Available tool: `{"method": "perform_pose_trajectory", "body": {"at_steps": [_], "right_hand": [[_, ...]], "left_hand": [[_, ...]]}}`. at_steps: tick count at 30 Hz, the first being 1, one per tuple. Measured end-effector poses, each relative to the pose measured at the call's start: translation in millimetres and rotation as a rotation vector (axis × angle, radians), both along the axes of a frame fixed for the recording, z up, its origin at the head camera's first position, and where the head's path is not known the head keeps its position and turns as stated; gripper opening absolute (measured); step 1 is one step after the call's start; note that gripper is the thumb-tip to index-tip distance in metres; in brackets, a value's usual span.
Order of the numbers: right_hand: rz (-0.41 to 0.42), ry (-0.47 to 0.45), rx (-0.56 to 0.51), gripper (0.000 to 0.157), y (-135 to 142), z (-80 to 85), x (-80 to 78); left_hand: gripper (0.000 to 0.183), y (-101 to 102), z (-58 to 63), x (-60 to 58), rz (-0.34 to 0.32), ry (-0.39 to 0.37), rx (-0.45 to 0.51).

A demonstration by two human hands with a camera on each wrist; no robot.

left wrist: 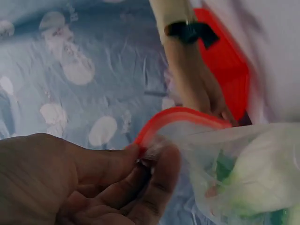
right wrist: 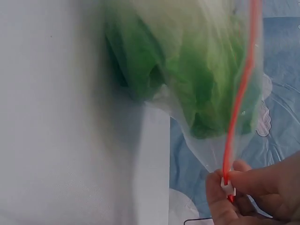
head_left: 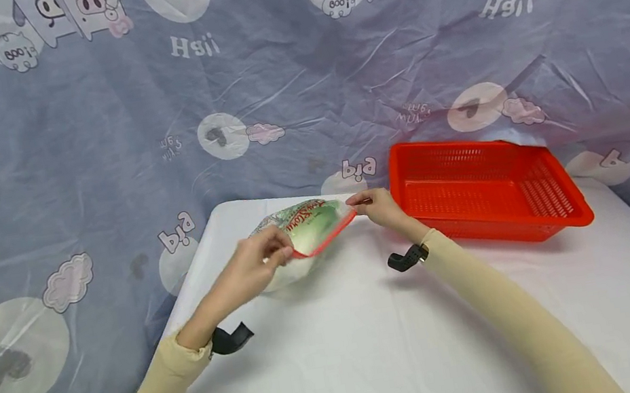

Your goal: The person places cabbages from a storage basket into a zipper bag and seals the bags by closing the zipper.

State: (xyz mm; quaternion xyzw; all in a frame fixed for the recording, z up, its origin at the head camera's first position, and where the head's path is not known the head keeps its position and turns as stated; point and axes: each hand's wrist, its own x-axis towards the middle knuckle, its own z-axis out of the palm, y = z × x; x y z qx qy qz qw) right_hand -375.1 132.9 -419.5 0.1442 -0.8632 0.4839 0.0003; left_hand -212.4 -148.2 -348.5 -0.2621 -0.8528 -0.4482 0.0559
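Note:
A clear zip bag (head_left: 314, 218) with a red closure strip (head_left: 330, 234) and printed lettering is held up over the white table. Inside it sits a leafy green vegetable with a pale base (left wrist: 262, 173); its green leaves (right wrist: 197, 89) press against the plastic in the right wrist view. My left hand (head_left: 254, 264) pinches the near left end of the red strip between thumb and forefinger. At the strip's other end my right hand (head_left: 380, 208) pinches the corner, where a small white slider (right wrist: 228, 188) sits between thumb and fingers.
A red perforated plastic basket (head_left: 475, 192) stands at the back right of the white table (head_left: 340, 357), close beside my right hand. Behind the table hangs a blue-grey patterned cloth (head_left: 282, 64). Black wrist bands (head_left: 408, 257) are on both wrists.

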Motion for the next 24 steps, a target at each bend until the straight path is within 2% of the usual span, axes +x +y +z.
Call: {"method": "perform_pose_trajectory", "body": {"at_steps": [2, 6, 9, 12, 14, 17, 21, 24], "right_hand": [[0.009, 0.011, 0.018, 0.022, 1, -2.3, -0.4], [-0.017, 0.035, 0.063, 0.023, 2, -7.6, -2.3], [-0.045, 0.032, 0.081, 0.025, 2, -15.4, -4.8], [-0.056, 0.042, 0.089, 0.025, 3, -23.6, -6.8], [-0.056, 0.062, 0.093, 0.024, 4, -27.2, -7.5], [-0.053, 0.104, 0.106, 0.024, 4, -28.9, -7.3], [-0.050, 0.164, 0.177, 0.028, 4, -24.6, -3.0], [-0.033, 0.192, 0.229, 0.031, 4, -17.3, 7.1]], "left_hand": [[0.003, 17, -10.3, 12.5, -0.080, -0.009, -0.099], [0.010, 52, -35.6, 30.3, -0.185, 0.092, -0.279], [0.013, 72, -52.2, 36.5, -0.209, 0.161, -0.373], [0.012, 82, -62.3, 37.8, -0.202, 0.174, -0.430], [0.012, 84, -64.1, 36.8, -0.193, 0.141, -0.450], [0.013, 82, -64.7, 31.6, -0.200, 0.047, -0.440], [0.023, 76, -60.2, 21.1, -0.214, -0.060, -0.397], [0.032, 72, -55.2, 11.4, -0.225, -0.142, -0.320]]}}
